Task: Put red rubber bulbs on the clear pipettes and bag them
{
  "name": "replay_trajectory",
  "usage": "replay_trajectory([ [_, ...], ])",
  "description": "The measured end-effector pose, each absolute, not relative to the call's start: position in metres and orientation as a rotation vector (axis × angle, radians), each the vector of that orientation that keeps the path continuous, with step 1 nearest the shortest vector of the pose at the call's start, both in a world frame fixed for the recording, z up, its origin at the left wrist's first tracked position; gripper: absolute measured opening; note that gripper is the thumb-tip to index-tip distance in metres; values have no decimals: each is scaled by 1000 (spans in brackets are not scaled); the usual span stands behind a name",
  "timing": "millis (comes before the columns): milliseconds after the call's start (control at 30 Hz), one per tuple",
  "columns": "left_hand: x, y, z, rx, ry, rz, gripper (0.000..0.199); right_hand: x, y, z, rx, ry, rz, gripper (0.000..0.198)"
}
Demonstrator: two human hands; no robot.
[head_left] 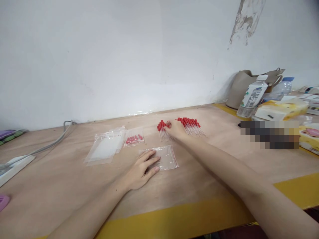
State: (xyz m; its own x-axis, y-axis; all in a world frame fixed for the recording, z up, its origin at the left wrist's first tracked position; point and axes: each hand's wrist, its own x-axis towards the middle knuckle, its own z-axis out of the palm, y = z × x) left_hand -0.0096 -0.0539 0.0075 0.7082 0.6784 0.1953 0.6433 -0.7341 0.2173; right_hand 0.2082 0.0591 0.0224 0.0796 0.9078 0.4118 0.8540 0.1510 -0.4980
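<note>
My left hand (142, 169) lies flat, fingers spread, on a clear zip-lock bag (165, 158) with a red line along its right edge. At the back of the table my right hand (174, 128) pinches a red-topped dropper among a small group of droppers (161, 127), thin clear stems pointing toward me. Part of that dropper is hidden by the fingers. A larger row of droppers (190, 124) lies just right of the hand. Left of them is a small clear bag (134, 141) with several red bulbs in it.
More flat zip-lock bags (104, 146) lie at the left. A grey cable (53, 142) runs along the left side. At the right stand a bottle (253, 96), a beige bag (240, 88) and a yellow-white tissue pack (279, 109). Yellow tape (174, 222) marks the table's front edge.
</note>
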Motion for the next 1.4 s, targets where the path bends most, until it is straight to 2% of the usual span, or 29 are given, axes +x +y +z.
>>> replay_trajectory([
  [200,-10,-55,6,2759,1089,367,42,184,101,27,-1838,-1648,16,36],
  [467,-11,-54,5,2819,1072,360,40,187,114,30,-1858,-1538,196,26],
  [700,-11,-52,3,2776,1031,478,37,232,75,43,-1562,-1459,351,37],
  [833,-9,-51,2,2764,1015,493,36,260,27,28,-1223,-1140,676,27],
  [1033,-7,-51,3,2756,1027,518,37,267,-13,-2,-1100,-883,978,22],
  [1267,-10,-51,9,2739,1012,399,39,253,-22,-12,-1005,-810,1176,24],
  [1400,-10,-52,10,2731,1013,400,42,257,-30,-10,-989,-1021,1370,28],
])
